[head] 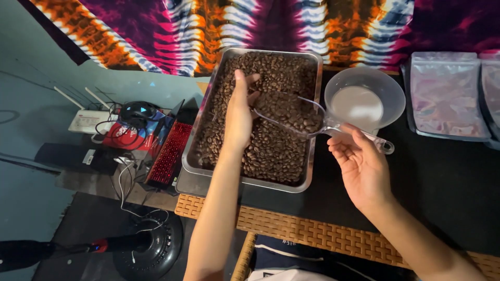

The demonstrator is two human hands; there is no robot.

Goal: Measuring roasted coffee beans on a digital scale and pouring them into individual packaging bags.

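A rectangular metal tray (311, 171) full of brown coffee beans (271, 151) lies on the dark table top. My left hand (238, 112) rests in the beans, fingers together against the mouth of a clear plastic scoop (291, 112) heaped with beans. My right hand (359, 161) holds the scoop's clear handle (372, 139) with fingertips, palm turned up. A clear plastic bowl (364, 99) stands just right of the tray, beyond my right hand.
Shiny resealable pouches (448, 93) lie at the far right. A tie-dye cloth (260, 26) hangs behind. The table has a wicker front edge (312, 231). At left a lower shelf holds a laptop with a red keyboard (169, 151), cables and a router (86, 122). A fan base (151, 247) stands on the floor.
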